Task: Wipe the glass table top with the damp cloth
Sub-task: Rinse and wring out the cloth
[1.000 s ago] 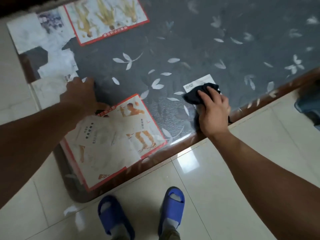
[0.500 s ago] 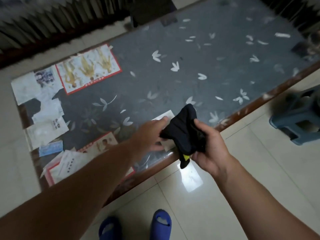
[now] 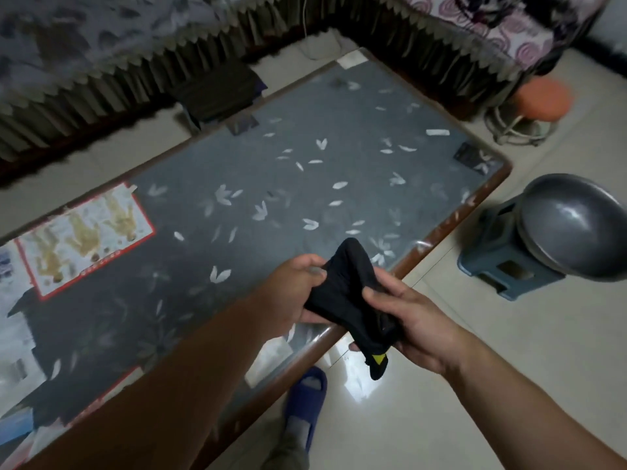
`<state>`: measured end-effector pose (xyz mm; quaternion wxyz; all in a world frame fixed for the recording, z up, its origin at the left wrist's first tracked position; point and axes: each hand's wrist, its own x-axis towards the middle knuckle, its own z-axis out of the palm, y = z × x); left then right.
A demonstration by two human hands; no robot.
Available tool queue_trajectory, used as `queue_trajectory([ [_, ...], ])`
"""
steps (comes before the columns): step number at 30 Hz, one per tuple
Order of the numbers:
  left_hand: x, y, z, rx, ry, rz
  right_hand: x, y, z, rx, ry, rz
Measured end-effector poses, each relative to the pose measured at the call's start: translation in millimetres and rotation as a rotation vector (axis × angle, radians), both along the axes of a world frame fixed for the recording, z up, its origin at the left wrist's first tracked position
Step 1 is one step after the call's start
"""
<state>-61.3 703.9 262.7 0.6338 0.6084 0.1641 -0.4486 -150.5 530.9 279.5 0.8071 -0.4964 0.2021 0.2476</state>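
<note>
1. At the far left, a red-bordered poster [image 3: 84, 239] showing three yellowish figures is lying flat under the glass, with some pale papers [image 3: 13, 320] sitting below it at the frame edge.
2. The tabletop [image 3: 305, 171], grey with a pattern of white leaves and a brown wooden rim, is stretching diagonally across the view from lower left to upper right.
3. The left hand [image 3: 291, 293] is reaching in over the near edge of the tabletop, its fingers and thumb pinching the left side of the cloth.
4. The dark cloth [image 3: 349, 300] is being held bunched up between both hands, raised off the glass above the near rim; one peak is pointing upward and a small yellow tag is hanging at its lower end.
5. The right hand [image 3: 417, 323] is closing around the cloth's right and lower part, thumb pressing on top, so both hands are gripping the same cloth close together.
6. Below the hands, a blue slipper [image 3: 307, 398] is standing on the glossy tiled floor [image 3: 475, 368].
7. To the right, a metal basin [image 3: 573, 225] is resting on a blue plastic stool [image 3: 492, 256] just beside the tabletop's corner.
8. Further back on the right, an orange-seated stool [image 3: 539, 100] is standing near a pleated fabric skirt.
</note>
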Motion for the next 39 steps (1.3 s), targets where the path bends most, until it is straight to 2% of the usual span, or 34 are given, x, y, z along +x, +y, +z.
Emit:
queue_trajectory([
  [4,56,-64,7,-0.141,0.231,0.001,37,-58,1,-0.232,-0.085,0.092],
  [6,73,-103,4,-0.104,0.134,-0.115,53,-90,-1,-0.342,-0.114,0.110],
  [9,82,-174,-8,-0.069,-0.033,-0.151,63,-149,-12,-0.382,-0.115,-0.061],
  [13,90,-287,-26,-0.118,-0.076,-0.104,55,-257,-25,-0.205,0.069,-0.372],
  [16,84,-380,-43,-0.143,-0.087,-0.127,42,-351,-39,-0.143,0.239,-0.318],
  [19,72,-474,-65,-0.099,-0.118,-0.121,32,-446,-68,-0.194,0.305,-0.365],
  [24,37,-593,-144,0.112,-0.131,-0.286,20,-589,-144,-0.412,0.362,-0.648],
  [29,17,-653,-225,0.237,-0.073,-0.401,28,-654,-215,-0.527,0.337,-0.570],
  [34,27,-678,-266,0.337,-0.041,-0.551,38,-672,-272,-0.644,0.262,-0.374],
  [36,32,-683,-278,0.364,-0.080,-0.629,39,-677,-286,-0.666,0.225,-0.295],
  [39,39,-686,-290,0.421,-0.200,-0.774,40,-685,-300,-0.586,0.206,-0.210],
])
